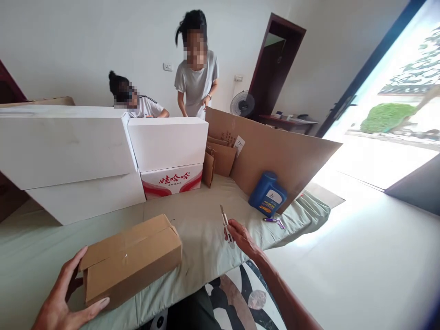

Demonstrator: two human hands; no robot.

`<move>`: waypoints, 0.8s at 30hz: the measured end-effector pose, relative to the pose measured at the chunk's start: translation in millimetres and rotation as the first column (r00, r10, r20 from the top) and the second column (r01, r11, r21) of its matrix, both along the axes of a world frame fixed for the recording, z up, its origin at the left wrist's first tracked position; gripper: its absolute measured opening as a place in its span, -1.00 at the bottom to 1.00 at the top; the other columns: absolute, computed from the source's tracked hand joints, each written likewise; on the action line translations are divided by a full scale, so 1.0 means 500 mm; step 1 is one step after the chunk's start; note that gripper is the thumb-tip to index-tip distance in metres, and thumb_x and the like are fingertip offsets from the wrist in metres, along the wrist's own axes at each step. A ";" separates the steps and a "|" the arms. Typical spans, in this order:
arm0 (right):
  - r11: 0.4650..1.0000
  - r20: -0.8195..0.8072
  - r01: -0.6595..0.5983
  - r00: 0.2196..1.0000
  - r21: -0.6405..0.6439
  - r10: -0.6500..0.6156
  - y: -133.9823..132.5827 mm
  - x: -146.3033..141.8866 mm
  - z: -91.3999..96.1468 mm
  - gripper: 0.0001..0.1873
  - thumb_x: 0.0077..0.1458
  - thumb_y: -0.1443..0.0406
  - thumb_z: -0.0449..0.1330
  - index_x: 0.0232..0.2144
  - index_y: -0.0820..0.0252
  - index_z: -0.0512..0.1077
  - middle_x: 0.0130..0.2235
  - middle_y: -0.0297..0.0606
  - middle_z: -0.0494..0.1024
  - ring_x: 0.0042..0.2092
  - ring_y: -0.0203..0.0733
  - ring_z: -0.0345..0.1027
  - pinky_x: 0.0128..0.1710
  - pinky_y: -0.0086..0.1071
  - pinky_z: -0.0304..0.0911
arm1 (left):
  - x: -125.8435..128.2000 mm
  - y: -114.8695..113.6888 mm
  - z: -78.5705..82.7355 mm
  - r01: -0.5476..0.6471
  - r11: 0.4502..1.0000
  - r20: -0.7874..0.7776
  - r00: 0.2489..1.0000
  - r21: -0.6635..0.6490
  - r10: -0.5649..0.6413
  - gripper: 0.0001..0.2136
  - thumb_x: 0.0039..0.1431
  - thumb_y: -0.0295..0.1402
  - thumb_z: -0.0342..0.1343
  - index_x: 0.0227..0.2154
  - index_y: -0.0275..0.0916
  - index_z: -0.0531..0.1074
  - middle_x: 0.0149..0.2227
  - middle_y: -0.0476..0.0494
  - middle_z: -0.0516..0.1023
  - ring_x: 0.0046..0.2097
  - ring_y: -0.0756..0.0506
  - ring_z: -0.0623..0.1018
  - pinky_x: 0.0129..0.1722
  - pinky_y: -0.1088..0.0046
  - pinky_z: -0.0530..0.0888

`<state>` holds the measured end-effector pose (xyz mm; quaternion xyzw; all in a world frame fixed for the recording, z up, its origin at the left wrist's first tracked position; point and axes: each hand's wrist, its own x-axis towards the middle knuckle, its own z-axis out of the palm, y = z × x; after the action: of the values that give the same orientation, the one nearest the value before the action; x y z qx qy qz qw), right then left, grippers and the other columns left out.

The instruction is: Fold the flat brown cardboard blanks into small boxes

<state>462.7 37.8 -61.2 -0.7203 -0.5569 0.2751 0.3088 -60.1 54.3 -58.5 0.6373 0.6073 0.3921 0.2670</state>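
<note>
A closed brown cardboard box (pixel 134 256) lies on the green cloth at the near edge. My left hand (pixel 65 293) grips its left end, thumb on the near side and fingers along the far top edge. In my right hand (pixel 239 233) is a white utility knife (pixel 226 222), its blade out and pointing up and away. The knife is held over the cloth to the right of the box, apart from it.
White boxes (pixel 168 144) are stacked along the back left. A large cardboard sheet (pixel 271 149) stands at the right, with a blue jug (pixel 267 195) and a purple item (pixel 274 221) before it. Two people (pixel 197 78) are behind the boxes. A fan (pixel 242 104) stands beyond.
</note>
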 end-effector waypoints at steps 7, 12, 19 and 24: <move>0.922 -0.375 -0.308 0.846 0.236 0.379 0.013 -0.098 0.131 -0.38 0.38 -0.29 0.08 -0.15 0.12 0.43 -0.49 -0.48 0.26 -0.54 -0.35 0.03 -0.47 -0.38 0.05 | 0.006 -0.001 0.006 0.040 0.998 0.111 0.993 -0.041 -0.035 0.16 -0.12 -0.02 0.50 0.55 0.08 0.06 0.37 -0.31 0.46 0.18 -0.45 0.65 0.09 -0.04 0.70; 0.844 -0.188 -0.509 0.824 0.170 0.534 0.036 -0.148 0.234 -0.50 0.43 -0.18 0.14 -0.12 0.10 0.50 -0.45 -0.42 0.30 -0.46 -0.30 0.14 -0.48 -0.41 0.12 | 0.017 -0.011 0.046 0.163 0.985 0.187 0.971 -0.059 -0.149 0.15 -0.06 -0.01 0.48 0.56 -0.03 0.03 0.49 -0.37 0.31 0.29 -0.47 0.55 0.25 -0.10 0.57; 0.623 0.292 -0.762 0.645 0.174 0.707 0.091 -0.280 0.319 -0.54 0.51 -0.07 0.05 -0.02 0.04 0.61 -0.18 -0.14 0.66 -0.21 -0.05 0.49 -0.20 -0.25 0.38 | 0.041 -0.024 0.087 0.208 0.978 0.254 0.945 0.011 -0.204 0.08 0.05 -0.03 0.43 0.56 -0.14 0.04 0.53 -0.39 0.22 0.46 -0.49 0.33 0.38 -0.07 0.41; 0.495 0.474 -0.858 0.496 0.137 0.728 0.130 -0.364 0.330 -0.53 0.55 0.02 -0.04 -0.02 0.05 0.62 -0.17 -0.15 0.66 -0.24 -0.08 0.48 -0.26 -0.29 0.26 | 0.048 -0.030 0.075 0.249 0.969 0.364 0.902 0.000 -0.232 0.03 0.14 0.04 0.35 0.57 -0.11 0.01 0.56 -0.35 0.16 0.51 -0.50 0.24 0.37 -0.04 0.41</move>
<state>280.5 102.6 103.9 -0.3417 -0.9139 0.1470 0.1623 -36.1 39.3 -21.1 0.6181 0.4736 0.4522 0.4349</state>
